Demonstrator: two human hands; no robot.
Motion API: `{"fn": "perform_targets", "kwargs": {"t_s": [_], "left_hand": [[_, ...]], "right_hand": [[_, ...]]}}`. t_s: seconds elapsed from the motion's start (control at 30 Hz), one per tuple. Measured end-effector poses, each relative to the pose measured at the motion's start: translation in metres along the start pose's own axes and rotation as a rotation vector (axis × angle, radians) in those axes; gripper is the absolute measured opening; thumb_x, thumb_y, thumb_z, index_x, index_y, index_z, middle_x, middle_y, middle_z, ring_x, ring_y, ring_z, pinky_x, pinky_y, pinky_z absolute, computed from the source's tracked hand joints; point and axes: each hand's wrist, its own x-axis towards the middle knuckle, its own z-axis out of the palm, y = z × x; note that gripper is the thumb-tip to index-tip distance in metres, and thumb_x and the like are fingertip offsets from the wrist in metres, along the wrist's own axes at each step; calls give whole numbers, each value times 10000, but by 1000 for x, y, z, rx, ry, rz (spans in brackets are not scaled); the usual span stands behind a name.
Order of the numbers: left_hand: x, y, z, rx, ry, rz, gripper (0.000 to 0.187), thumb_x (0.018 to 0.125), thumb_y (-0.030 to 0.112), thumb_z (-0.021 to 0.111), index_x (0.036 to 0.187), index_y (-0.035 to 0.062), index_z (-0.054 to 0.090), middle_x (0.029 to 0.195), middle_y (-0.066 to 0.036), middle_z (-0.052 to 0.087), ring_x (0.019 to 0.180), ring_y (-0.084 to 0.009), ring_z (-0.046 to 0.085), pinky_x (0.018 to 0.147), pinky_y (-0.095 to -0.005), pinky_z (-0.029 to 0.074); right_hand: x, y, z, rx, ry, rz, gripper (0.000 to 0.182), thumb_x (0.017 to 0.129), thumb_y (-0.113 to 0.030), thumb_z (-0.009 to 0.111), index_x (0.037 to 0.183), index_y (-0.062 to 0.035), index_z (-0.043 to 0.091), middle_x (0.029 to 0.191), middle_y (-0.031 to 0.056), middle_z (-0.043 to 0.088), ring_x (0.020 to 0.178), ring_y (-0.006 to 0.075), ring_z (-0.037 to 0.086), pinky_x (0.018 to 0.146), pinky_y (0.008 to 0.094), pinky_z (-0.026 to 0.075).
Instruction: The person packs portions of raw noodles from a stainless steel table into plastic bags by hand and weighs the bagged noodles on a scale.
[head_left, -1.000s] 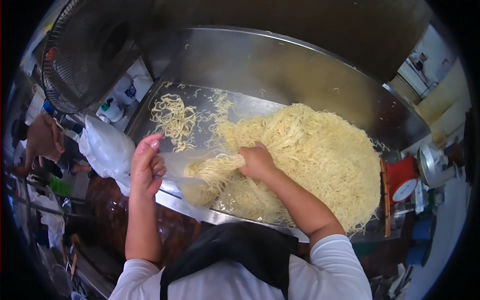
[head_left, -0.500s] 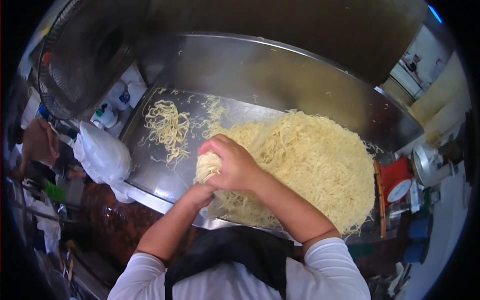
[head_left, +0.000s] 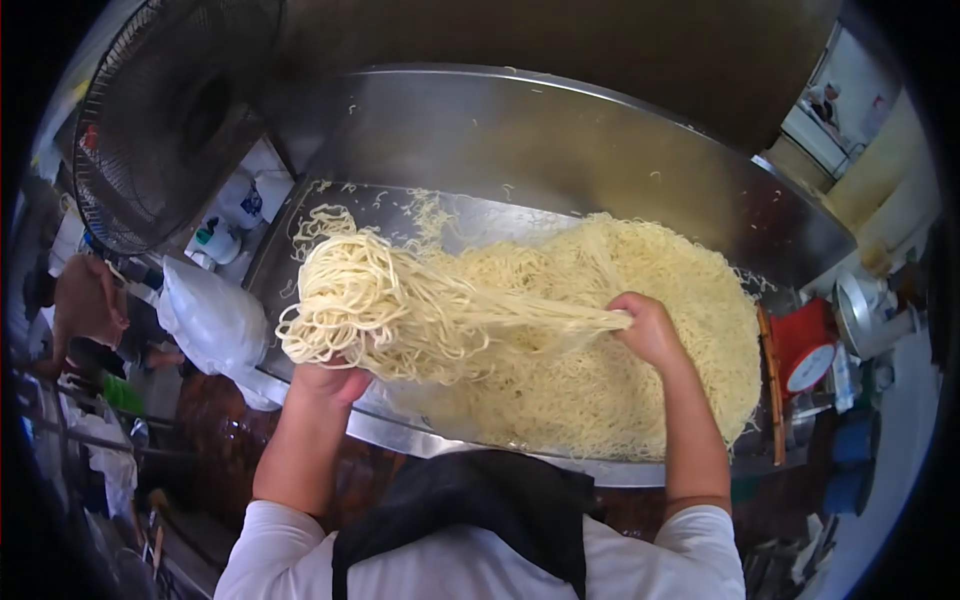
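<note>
A thick bundle of pale noodles (head_left: 350,295) rests on my left hand (head_left: 335,378), whose fingers are mostly hidden beneath it. From that bundle the strands stretch to the right, into my right hand (head_left: 648,328), which is closed around their end. Under and behind the stretched strands lies a large heap of noodles (head_left: 680,400) on the steel table (head_left: 385,400). My right hand is above this heap. Some loose strands (head_left: 430,215) lie on the metal near the back.
A clear plastic bag (head_left: 215,315) sits at the table's left edge, below a large fan (head_left: 165,130). A red scale (head_left: 805,345) and a wooden stick (head_left: 771,385) are on the right. Two people (head_left: 90,305) (head_left: 823,105) are in the background.
My hands were together around a noodle bunch; now they are wide apart. The left has moved left with the bundle, and the right has moved right, drawing strands out between them.
</note>
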Motion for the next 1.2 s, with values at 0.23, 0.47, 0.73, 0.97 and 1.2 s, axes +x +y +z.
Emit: {"fn": "perform_targets", "kwargs": {"t_s": [0.23,0.47,0.73,0.97,1.2], "left_hand": [[8,56,30,43,-118,140,561,785,348,702,1231,55,530,1194,-91,593,1074,-236,581,914,-409,489],[16,86,51,163,-111,239,561,799,352,683,1246,58,518,1203,-91,589,1082,-248,578,925,-420,476],[42,150,117,189,-549,233,511,867,363,581,1268,54,507,1254,-116,558,1125,-289,553,950,-461,457],[55,170,110,204,-574,211,497,862,328,586,1260,42,507,1248,-123,560,1122,-292,555,960,-469,449],[68,135,85,161,-398,82,659,814,453,638,1321,77,448,1314,-128,503,1197,-306,496,1018,-496,391]], "right_hand": [[-17,120,-24,43,45,131,354,694,-58,723,1032,-12,630,936,96,678,848,181,634,786,292,482],[-10,-11,-38,-109,-81,-18,829,636,-253,808,1327,-10,421,1359,224,425,1273,318,404,1069,372,309],[-7,-188,52,643,-167,-553,818,702,-258,790,1360,-22,365,1315,200,452,1199,267,465,999,360,379],[-14,-113,27,651,-387,-136,217,803,-138,708,980,-36,635,818,15,647,683,72,577,628,232,485],[-10,59,-25,644,-18,263,173,770,-41,674,939,-53,638,818,2,647,737,75,596,629,216,475]]}}
